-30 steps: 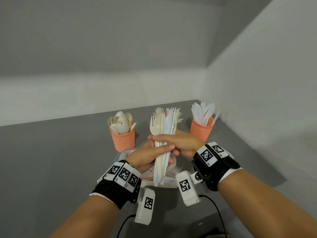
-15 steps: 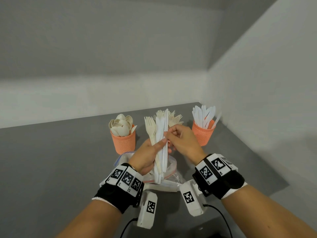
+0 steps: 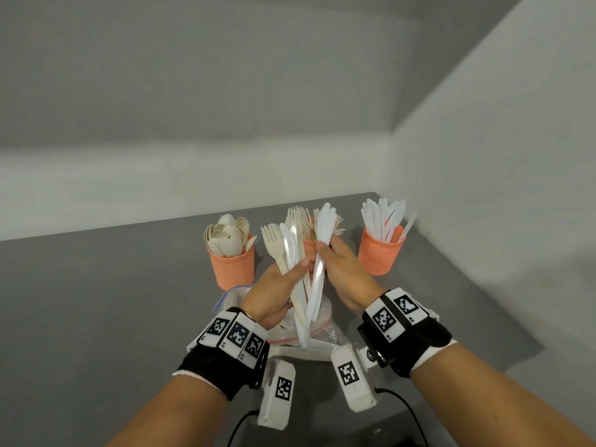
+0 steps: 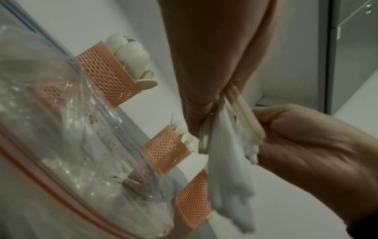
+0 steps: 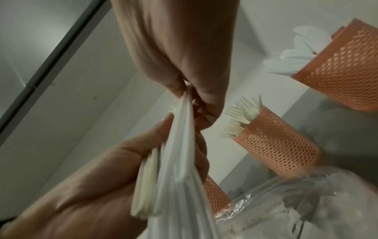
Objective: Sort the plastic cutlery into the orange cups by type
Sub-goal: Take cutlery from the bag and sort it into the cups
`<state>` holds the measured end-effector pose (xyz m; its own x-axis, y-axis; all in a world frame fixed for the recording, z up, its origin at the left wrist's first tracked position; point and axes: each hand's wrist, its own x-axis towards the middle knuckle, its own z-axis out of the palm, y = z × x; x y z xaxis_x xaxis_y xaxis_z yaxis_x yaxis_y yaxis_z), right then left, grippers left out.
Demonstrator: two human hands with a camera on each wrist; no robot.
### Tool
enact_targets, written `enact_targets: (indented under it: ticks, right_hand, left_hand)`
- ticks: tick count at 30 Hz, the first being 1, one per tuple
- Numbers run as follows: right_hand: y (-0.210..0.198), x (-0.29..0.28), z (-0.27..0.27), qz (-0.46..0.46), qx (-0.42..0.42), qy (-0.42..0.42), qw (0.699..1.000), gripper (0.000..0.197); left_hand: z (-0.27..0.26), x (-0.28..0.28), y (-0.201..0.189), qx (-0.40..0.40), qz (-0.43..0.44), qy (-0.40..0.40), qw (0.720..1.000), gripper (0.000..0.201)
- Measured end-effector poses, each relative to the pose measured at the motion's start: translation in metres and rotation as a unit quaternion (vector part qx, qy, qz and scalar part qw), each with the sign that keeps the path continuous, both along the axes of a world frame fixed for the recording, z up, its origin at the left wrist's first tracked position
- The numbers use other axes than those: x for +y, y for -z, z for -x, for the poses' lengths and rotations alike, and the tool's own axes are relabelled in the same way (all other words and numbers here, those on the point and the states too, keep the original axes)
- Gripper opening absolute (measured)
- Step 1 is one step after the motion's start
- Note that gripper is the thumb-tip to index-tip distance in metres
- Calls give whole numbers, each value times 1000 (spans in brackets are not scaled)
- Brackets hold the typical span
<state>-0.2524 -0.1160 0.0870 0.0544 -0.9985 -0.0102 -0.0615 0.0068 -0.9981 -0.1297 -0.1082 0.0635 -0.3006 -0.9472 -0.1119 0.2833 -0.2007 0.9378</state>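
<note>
A mixed bundle of forks and knives (image 3: 292, 262) is gripped by the curled left hand (image 3: 274, 293); one white knife (image 3: 321, 253) is pinched by the right hand (image 3: 343, 272), near the fork cup (image 3: 309, 246).

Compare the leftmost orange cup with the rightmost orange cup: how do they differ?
The leftmost orange cup holds cream spoons, bowls up; the rightmost orange cup holds white knives, blades up. The leftmost stands nearer the camera, the rightmost nearer the side wall. Both are upright orange mesh cups on the grey table.

Grey table (image 3: 96, 301), pale corner walls (image 3: 483, 156)
</note>
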Motion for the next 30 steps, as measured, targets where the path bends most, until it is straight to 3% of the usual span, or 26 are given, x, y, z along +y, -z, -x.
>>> enact_targets:
  ticks: [5,16,20,28,30]
  right_hand:
    - [-8,-2,6,38,-71,16,997,12]
    - [-5,-9,7,78,125,6,989,17]
    - [-8,-9,12,33,68,-48,996,7]
    - [-2,-21,24,-40,-77,-48,995,31]
    - [1,-22,26,-27,-63,-28,997,31]
  left_hand:
    - [1,-5,1,-14,6,-28,999,15]
    - [12,-6,-2,-29,52,24,998,31]
    - [13,-6,-2,-18,55,46,997,41]
    - [20,-12,-6,51,24,38,998,37]
    - [25,-14,-7,48,14,20,999,32]
